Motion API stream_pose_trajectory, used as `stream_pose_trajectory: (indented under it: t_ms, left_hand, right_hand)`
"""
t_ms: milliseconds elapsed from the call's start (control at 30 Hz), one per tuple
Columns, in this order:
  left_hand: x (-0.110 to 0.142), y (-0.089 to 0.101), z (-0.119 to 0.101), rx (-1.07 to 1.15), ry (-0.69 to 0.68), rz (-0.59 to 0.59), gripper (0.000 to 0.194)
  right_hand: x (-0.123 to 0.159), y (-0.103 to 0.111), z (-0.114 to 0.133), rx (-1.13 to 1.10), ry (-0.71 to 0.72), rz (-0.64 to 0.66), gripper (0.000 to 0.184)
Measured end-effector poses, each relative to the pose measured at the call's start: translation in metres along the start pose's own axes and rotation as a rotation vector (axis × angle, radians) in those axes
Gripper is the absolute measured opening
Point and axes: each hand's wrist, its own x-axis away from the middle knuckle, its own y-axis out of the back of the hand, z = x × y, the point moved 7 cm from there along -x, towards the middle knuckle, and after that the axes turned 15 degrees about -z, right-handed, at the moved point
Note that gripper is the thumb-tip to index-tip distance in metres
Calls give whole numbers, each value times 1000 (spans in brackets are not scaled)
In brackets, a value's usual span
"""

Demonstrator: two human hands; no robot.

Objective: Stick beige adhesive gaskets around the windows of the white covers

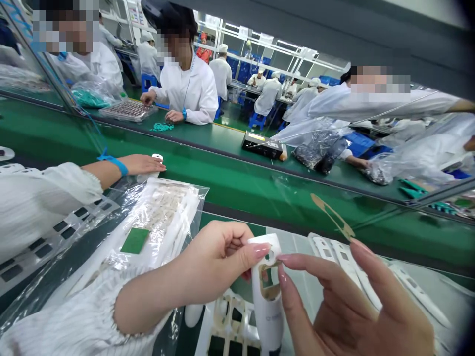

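The white plastic housing [266, 316] is standing upright in my left hand [213, 262], with its window turned toward me so that the tan gasket [269, 283] around the opening is facing my view. My left fingers [237, 249] are curling closed around its top, keeping it steady. My right hand [345, 311] is half open, with two fingertips [284, 262] reaching to the window's edge; I cannot tell whether they are pinching anything. Right of the housing, white moulded frames [345, 262] are lying within easy reach, and a tan film strip [332, 215] is lying beyond them. Left of it, a co-worker's hand [141, 164] is resting on a small white part [158, 158]. Far beyond it, a green conveyor belt [222, 183] is stretching along the line.
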Motion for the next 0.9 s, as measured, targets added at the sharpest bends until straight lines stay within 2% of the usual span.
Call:
stream_pose_trajectory:
  t_ms: [167, 433, 600, 767, 900]
  left_hand:
    - [3, -1, -1, -2, 0, 6, 36]
    - [7, -3, -1, 89, 62, 44, 34]
    - [7, -6, -2, 136, 110, 78, 31]
    - [8, -8, -4, 175, 125, 89, 27]
    - [11, -8, -3, 127, 116, 89, 26]
  right_hand:
    - [1, 2, 1, 16, -68, -33, 70]
    - [-3, 1, -3, -43, -186, 7, 59]
    - [-5, 0, -5, -101, -174, 130, 59]
    - [-5, -1, -11, -125, -243, 142, 60]
    - [-7, -3, -15, -162, -284, 206, 58]
